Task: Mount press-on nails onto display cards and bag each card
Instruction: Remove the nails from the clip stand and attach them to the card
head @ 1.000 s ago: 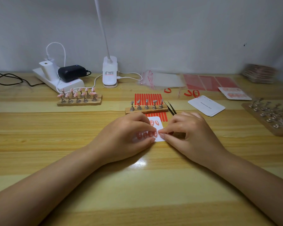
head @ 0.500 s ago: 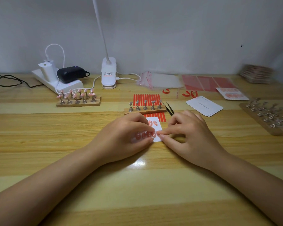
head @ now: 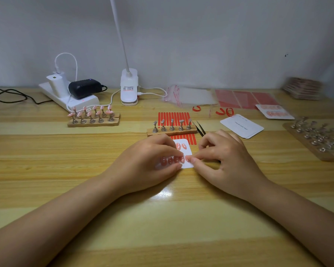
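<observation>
We find the mounting step in hand. The display card (head: 188,164) lies flat on the desk (head: 66,170); our left hand (head: 147,166) pins it, fingers curled over its left part. Our right hand (head: 226,160) pinches a pink nail (head: 188,158) onto the lower row. We judge firm pressing comes next, then filling the upper row before bagging.

A single head-worn wide-angle view looks forward and down from above the near edge of the wooden surface (head: 46,170), facing the grey wall (head: 201,35) behind it, with both forearms close in the foreground.
</observation>
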The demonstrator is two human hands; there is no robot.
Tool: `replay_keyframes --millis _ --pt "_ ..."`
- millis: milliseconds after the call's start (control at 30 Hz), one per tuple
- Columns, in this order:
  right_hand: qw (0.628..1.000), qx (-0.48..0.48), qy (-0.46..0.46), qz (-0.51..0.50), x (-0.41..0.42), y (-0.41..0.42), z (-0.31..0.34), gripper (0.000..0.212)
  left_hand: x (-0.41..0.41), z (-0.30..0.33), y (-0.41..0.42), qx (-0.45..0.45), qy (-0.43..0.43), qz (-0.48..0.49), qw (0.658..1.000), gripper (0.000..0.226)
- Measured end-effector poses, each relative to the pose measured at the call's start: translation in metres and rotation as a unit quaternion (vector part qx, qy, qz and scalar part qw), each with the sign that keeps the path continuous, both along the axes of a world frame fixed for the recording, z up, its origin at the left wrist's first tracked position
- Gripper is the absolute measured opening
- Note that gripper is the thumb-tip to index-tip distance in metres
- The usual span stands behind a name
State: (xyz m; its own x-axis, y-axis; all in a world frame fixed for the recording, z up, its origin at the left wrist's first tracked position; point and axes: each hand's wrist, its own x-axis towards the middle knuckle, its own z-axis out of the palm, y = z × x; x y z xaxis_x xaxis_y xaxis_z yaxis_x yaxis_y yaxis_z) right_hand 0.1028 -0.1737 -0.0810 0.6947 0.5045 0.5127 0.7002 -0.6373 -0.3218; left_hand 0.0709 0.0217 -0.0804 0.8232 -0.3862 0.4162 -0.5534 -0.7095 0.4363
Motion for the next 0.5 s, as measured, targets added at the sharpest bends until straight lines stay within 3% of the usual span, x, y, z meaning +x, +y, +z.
replay_keyframes --millis 233,500 --pt "0.997 -0.049 -0.062 0.005 -0.0029 0.0016 0.0034 0.014 0.0002 -0.0005 -0.0016 -0.006 -0.020 0.005 1.000 0.026" --pt "0.999 0.020 0.028 0.006 0.0030 0.0014 0.0003 0.015 -0.0035 0.0032 -0.0004 0.021 -0.035 0.032 0.999 0.031"
